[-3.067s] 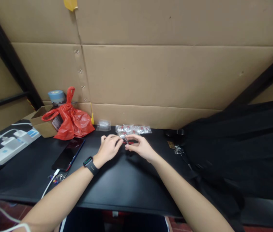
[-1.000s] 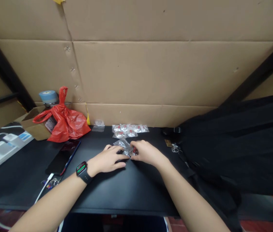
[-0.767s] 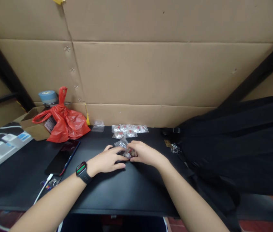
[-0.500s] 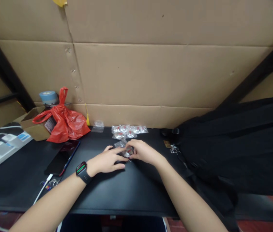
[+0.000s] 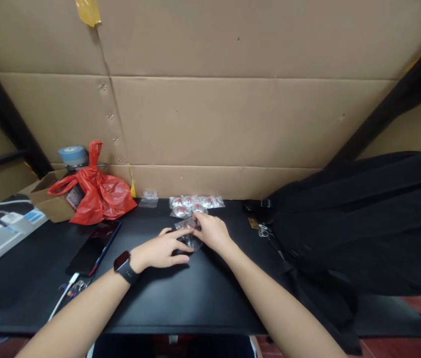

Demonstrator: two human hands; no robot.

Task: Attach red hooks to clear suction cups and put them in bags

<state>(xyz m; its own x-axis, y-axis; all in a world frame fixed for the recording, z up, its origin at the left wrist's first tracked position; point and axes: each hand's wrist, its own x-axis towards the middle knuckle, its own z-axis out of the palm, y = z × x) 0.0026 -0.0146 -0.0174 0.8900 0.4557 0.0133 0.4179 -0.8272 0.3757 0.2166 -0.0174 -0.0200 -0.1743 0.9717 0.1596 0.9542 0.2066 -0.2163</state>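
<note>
Head view. One landmark serves here: the pile (image 5: 191, 204) of small clear packets with red and white pieces inside, which lies on the black desk (image 5: 195, 298) at the foot of the cardboard wall (image 5: 233, 119). The packets overlap, so I cannot count them exactly; there are at least five.

Just in front of the pile, the two hands meet over one more packet (image 5: 189, 234). The right hand (image 5: 210, 231) has its fingers curled and pinches this packet at its right side. The left hand (image 5: 160, 250) lies almost flat with the fingers stretched; its index finger touches the left side of the packet. The fingertips of both hands are together. On the left wrist there is one black watch (image 5: 124, 261).

Left of the pile, a little apart, lies one single clear bag (image 5: 148, 199). Further left stands one red bag (image 5: 98, 196), half inside one brown box (image 5: 48, 206), with one blue-topped roll (image 5: 73, 155) behind it. Left and nearer than the pile lies one dark phone (image 5: 93, 241) with one white cable (image 5: 61, 298). Far left there are white power strips (image 5: 1, 233); their number is not clear.

Right of the pile lie some metal rings (image 5: 263, 231), and beyond them one large black cloth (image 5: 363, 223).
</note>
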